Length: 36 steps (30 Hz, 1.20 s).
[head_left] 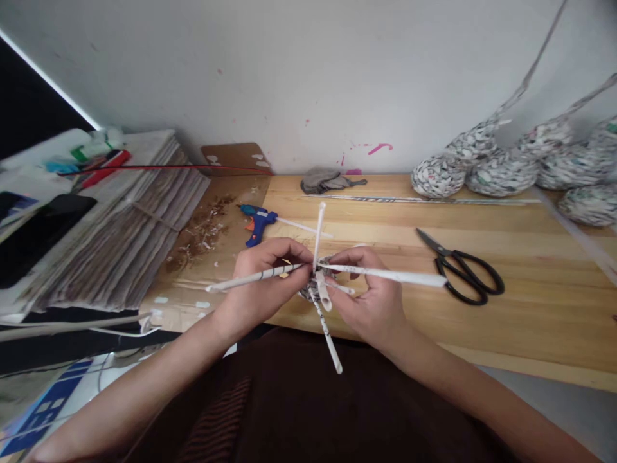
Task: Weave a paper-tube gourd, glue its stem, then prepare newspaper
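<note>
Between my two hands is a small woven paper piece (308, 294), mostly hidden by my fingers. Rolled paper tubes stick out of it in several directions: one upright (319, 231), one to the left (255, 278), one to the right (390, 275) and one down towards me (328, 337). My left hand (270, 276) is closed, its thumb and fingertips pinching the work at the centre where the tubes meet. My right hand (369, 289) grips the other side, with fingers curled behind the right-hand tube.
Black-handled scissors (460, 267) lie right, a blue glue gun (260, 223) left. Finished woven paper shapes (501, 170) stand at the back right, near a grey cloth (328, 180) and a long thin tube (424, 200). Stacked newspapers (144, 225) and a phone (43, 238) occupy the left.
</note>
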Motion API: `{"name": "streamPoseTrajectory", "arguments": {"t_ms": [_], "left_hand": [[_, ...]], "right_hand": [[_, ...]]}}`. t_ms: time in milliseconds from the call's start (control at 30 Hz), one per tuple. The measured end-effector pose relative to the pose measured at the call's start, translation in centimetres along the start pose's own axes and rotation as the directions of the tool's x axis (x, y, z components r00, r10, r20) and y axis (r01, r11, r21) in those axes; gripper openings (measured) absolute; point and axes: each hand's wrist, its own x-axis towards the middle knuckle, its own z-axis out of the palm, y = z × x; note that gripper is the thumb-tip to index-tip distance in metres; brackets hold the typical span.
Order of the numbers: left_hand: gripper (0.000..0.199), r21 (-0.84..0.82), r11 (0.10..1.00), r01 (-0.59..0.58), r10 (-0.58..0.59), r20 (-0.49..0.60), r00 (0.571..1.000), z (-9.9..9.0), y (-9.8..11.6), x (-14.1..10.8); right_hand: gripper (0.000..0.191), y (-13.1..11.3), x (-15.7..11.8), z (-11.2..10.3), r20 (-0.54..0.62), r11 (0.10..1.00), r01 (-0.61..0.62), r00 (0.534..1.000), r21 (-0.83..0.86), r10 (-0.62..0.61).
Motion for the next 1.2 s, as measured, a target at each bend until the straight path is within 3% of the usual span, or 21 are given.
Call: {"name": "streamPoseTrajectory", "arguments": {"t_ms": [100,333,500,733,1033,1200], "left_hand": [[0.012,-0.012,1.0,-0.009,0.009,0.001,1.0,0.1,-0.1,-0.1],[0.012,-0.038,0.999,-0.012,0.012,0.001,1.0,0.1,0.1,-0.3],[0.013,0.019,0.997,-0.077,0.077,0.015,0.997,-0.2,0.5,-0.2],[0.017,0.079,0.989,-0.123,0.122,0.016,0.992,-0.1,-0.1,-0.2],[0.013,0.08,0.989,-0.126,0.126,0.012,0.992,-0.2,0.3,-0.4],[0.011,0.064,0.994,-0.091,0.092,-0.006,0.996,0.0,0.1,-0.7]], "right_hand": [[0.011,0.0,0.1,0.1,0.063,0.999,-0.005,0.998,-0.036,0.008],[0.009,-0.6,0.7,0.1,0.067,0.993,0.106,0.992,-0.042,-0.103],[0.013,-0.5,0.8,0.0,0.1,0.984,0.176,0.98,-0.025,-0.173],[0.021,0.3,0.5,0.0,0.126,0.996,0.027,0.991,0.082,-0.038],[0.019,0.5,1.3,-0.4,0.196,0.986,-0.056,0.98,0.16,0.024],[0.008,0.8,1.6,-0.6,0.201,0.997,0.023,0.979,0.075,-0.038]]}}
